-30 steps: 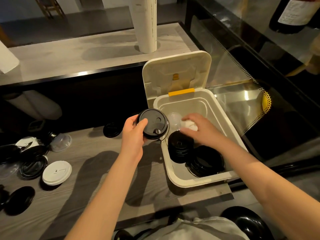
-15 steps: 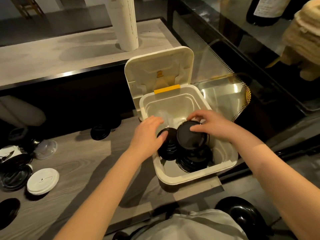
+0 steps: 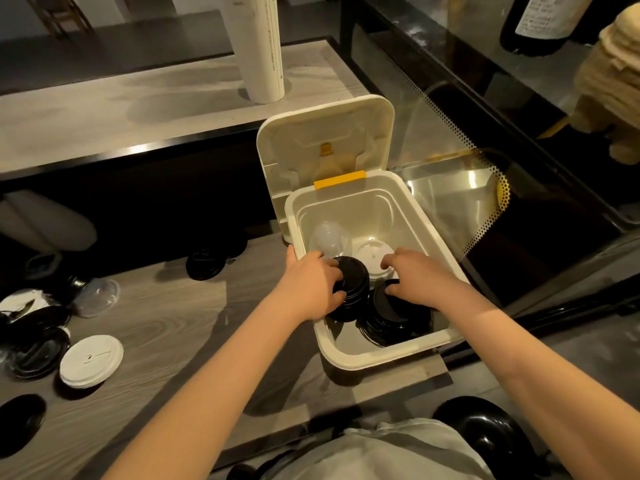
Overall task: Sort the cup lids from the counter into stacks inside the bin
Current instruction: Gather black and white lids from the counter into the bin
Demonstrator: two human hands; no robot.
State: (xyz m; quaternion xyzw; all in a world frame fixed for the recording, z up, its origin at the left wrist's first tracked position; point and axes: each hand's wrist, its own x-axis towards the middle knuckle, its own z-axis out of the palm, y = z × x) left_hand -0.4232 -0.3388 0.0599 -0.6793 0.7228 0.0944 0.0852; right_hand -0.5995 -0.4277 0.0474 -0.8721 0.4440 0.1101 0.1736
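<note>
Spanning the space beneath both forearms, the grey tabletop (image 3: 173, 323) carries one white bin (image 3: 381, 358), its hinged cover (image 3: 325, 133) standing open beyond the hands. Both hands are inside the bin. The left hand (image 3: 308, 289) curls its fingers and thumb round the top of the narrow black stack (image 3: 355, 275). The right hand (image 3: 415, 282), just beside it, bends its fingers over the far rim of the wide black stack (image 3: 394, 317), thumb on the top lid. So there are two black stacks, touching each other. Just beyond the fingertips sit one pile of white lids (image 3: 372, 252) and one clear dome lid (image 3: 329, 237). Well left of the left hand, loose on the tabletop, lie one white lid (image 3: 91, 360), one clear dome (image 3: 98, 296) and black lids in three spots (image 3: 204, 266).

A second ago the left hand held a black lid outside the bin; it is now down on the narrow stack. Half a second ago the right hand held a black lid above the wide stack, and that lid now sits on it.
</note>
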